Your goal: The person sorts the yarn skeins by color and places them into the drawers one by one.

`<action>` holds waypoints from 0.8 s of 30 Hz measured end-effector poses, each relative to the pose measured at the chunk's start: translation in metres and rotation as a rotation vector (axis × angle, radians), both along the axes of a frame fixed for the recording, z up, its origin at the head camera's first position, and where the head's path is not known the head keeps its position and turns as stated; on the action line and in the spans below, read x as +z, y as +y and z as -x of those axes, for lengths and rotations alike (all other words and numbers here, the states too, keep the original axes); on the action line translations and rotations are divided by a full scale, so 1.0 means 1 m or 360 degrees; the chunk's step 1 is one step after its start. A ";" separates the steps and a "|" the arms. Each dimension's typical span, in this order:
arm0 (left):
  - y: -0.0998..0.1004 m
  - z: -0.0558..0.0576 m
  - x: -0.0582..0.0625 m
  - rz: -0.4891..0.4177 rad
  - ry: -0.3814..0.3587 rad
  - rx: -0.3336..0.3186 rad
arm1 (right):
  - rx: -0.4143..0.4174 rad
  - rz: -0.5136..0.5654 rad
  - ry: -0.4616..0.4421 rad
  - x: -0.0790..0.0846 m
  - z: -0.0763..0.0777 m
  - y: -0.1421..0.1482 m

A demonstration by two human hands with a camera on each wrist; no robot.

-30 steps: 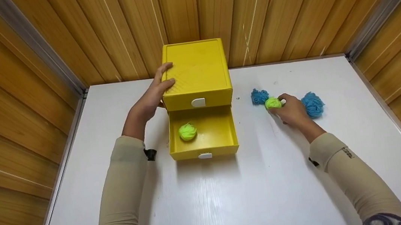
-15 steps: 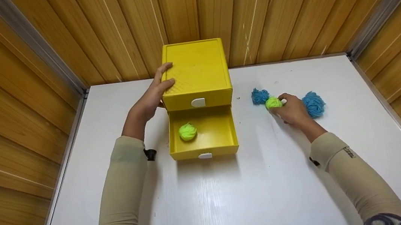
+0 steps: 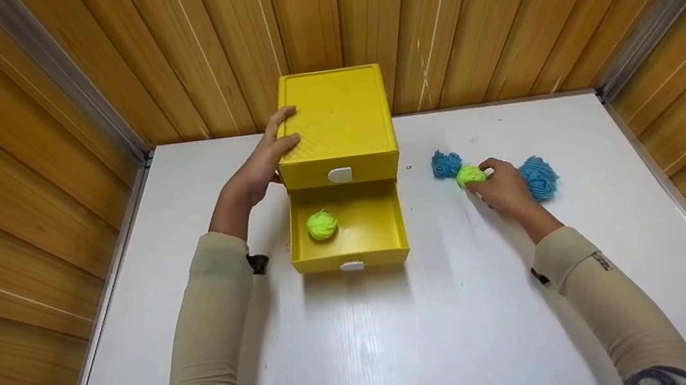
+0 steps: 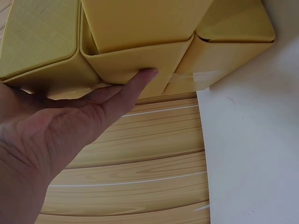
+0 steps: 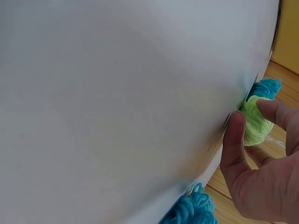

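Observation:
A yellow two-drawer box [image 3: 334,116] stands at the back middle of the table, its upper drawer closed and its lower drawer [image 3: 373,228] pulled out. Inside the lower drawer lies a lime-green yarn ball [image 3: 321,226]. My left hand [image 3: 257,163] rests against the box's left side, two digits reaching over the top edge; in the left wrist view, a finger [image 4: 126,95] lies extended along the yellow side. At the right, my right hand [image 3: 503,188] pinches a second lime-green yarn ball [image 3: 470,176] between thumb and fingers, at the table surface.
A small blue yarn ball [image 3: 446,164] touches the held one on its far left. A larger blue yarn ball [image 3: 539,178] sits just right of my right hand. Wood-patterned walls [image 3: 491,20] enclose the white table [image 3: 360,345] at the back and sides.

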State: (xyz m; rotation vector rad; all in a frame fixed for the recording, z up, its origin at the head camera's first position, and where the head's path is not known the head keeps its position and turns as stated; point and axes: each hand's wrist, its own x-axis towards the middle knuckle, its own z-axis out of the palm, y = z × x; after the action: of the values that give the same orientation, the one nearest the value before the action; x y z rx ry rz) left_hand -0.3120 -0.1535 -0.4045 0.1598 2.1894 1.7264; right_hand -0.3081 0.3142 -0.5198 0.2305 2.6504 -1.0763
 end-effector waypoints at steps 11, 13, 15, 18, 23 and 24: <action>-0.001 -0.001 -0.001 0.0010 0.0023 -0.0012 | 0.0019 0.0022 0.0159 0.006 -0.011 0.002; -0.001 -0.001 -0.001 0.0010 0.0020 -0.0014 | 0.0013 0.0030 0.0201 0.009 -0.015 0.001; -0.001 -0.002 -0.001 0.0014 0.0016 -0.0013 | 0.0012 0.0028 0.0252 0.012 -0.020 0.000; -0.001 -0.002 0.000 0.0010 0.0013 -0.0007 | 0.0022 0.0022 0.0338 0.018 -0.028 -0.004; 0.000 -0.001 0.000 0.0007 0.0014 0.0001 | 0.0054 0.0029 0.0440 0.028 -0.040 -0.011; 0.000 -0.001 0.000 0.0007 0.0013 0.0001 | 0.0062 0.0038 0.0450 0.030 -0.043 -0.013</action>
State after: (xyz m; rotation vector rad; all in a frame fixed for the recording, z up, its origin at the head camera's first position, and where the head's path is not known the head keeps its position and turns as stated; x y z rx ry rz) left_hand -0.3108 -0.1535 -0.4044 0.1656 2.1993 1.7244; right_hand -0.2654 0.3011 -0.4897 0.0223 2.8717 -1.2066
